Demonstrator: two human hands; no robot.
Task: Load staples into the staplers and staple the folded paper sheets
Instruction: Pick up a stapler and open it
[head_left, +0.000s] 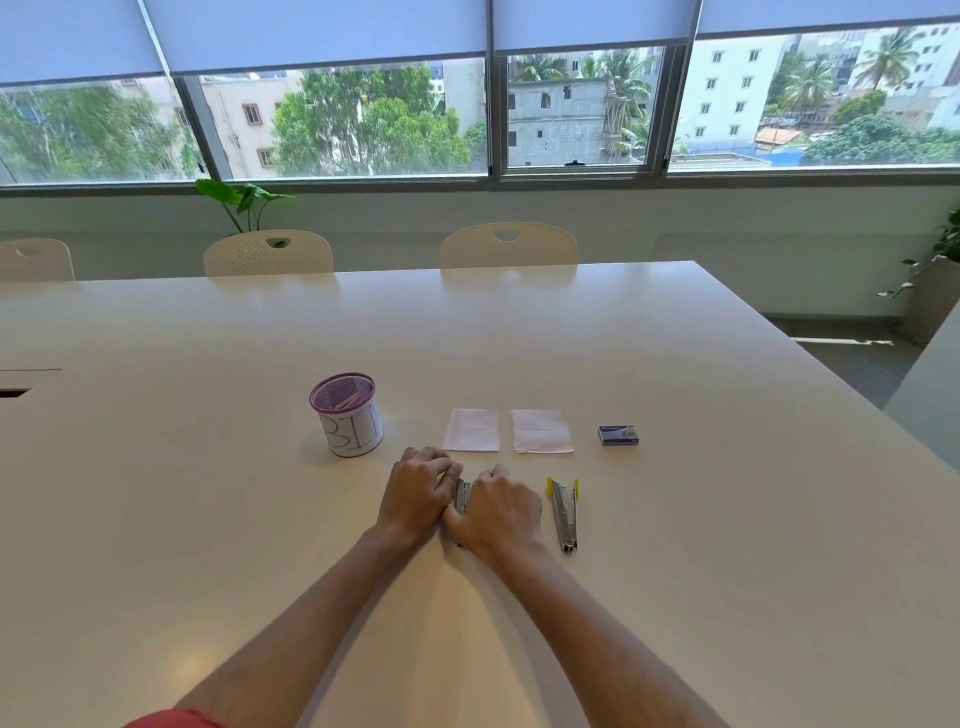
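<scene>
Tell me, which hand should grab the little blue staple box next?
Probably the right hand. The blue staple box lies on the table's right side, past the yellow stapler, nearer that hand. The left hand would have to cross over, and could keep holding the stapler between both hands.

Two staplers (564, 514) (462, 496), two folded sheets (471, 429) (542, 431), one staple box (617, 435), one cup (347, 414).

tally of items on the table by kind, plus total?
Staplers: 2, one held between the left hand and right hand, one lying to the right of them
Folded paper sheets: 2, left one, right one
Staple box: 1
Mesh cup: 1
Total: 6
</scene>
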